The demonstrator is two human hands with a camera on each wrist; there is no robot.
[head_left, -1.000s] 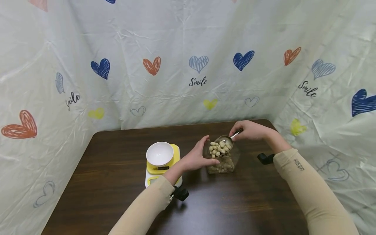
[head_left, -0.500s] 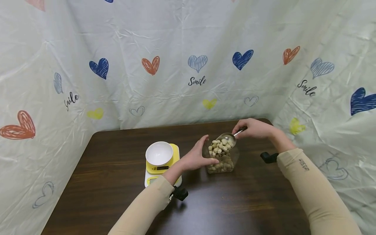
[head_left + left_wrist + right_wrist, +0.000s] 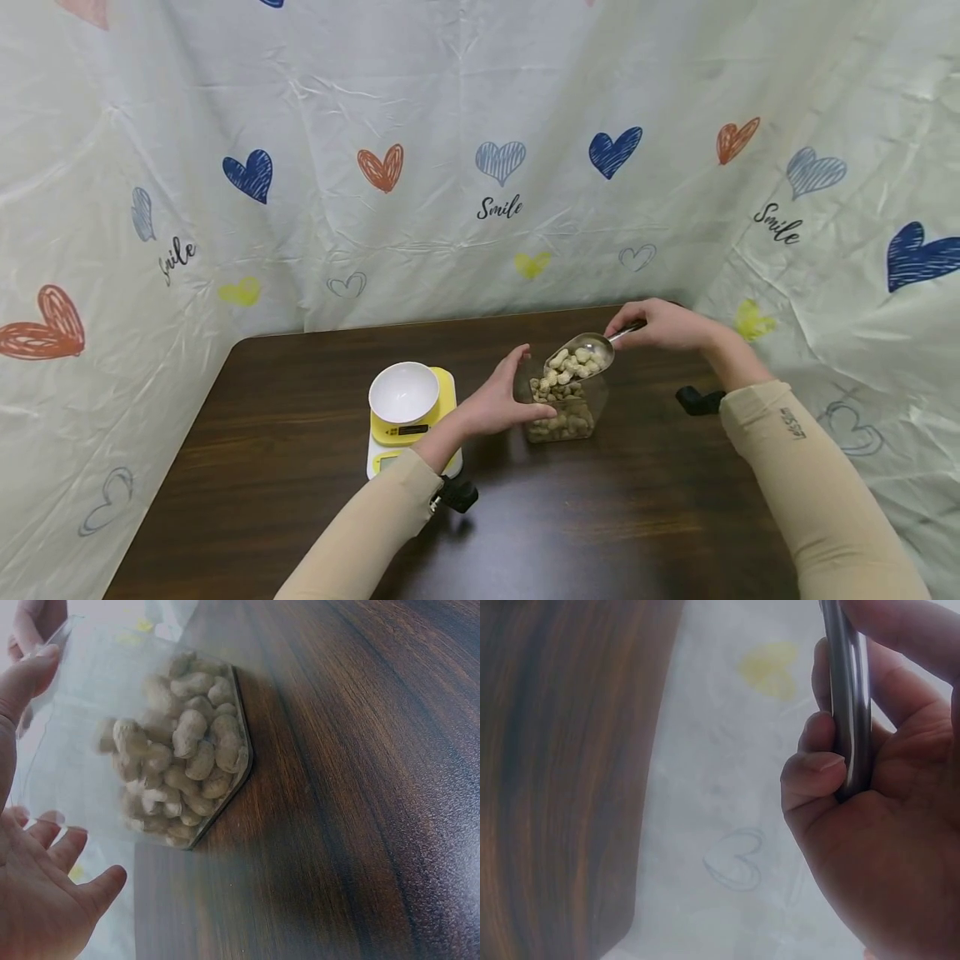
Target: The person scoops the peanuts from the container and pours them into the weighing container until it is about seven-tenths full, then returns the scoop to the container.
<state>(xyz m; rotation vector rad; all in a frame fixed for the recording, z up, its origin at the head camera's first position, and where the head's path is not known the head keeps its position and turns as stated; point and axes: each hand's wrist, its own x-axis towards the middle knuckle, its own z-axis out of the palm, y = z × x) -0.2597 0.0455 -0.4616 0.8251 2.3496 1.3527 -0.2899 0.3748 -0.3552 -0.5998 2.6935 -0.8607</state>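
Metal scoop [image 3: 599,343] of peanuts [image 3: 576,363], above a dark wood-grain tabletop [image 3: 262,442], with a pale sheet [image 3: 420,92] of printed hearts [image 3: 614,152] and "Smile" lettering [image 3: 498,207] behind and at both sides. Toward the left, a white bowl [image 3: 405,392] on a yellow-and-white scale [image 3: 447,400]. Handle [image 3: 853,712] clasped in the right hand [image 3: 663,325], scoop tilted down over a clear container [image 3: 90,682] between the hands; left hand [image 3: 495,406] spread round that container, thumb [image 3: 536,411] to the near side, fingers [image 3: 513,362] toward the far.

Round white plastic-looking bowl [image 3: 403,393], yellow-and-white kitchen scale [image 3: 448,393], pale tan peanuts [image 3: 201,760], silver metal scoop [image 3: 602,342], dark brown wood-grained bench [image 3: 600,517], white sheet [image 3: 435,100] patterned with blue, orange and yellow hearts [image 3: 614,152]
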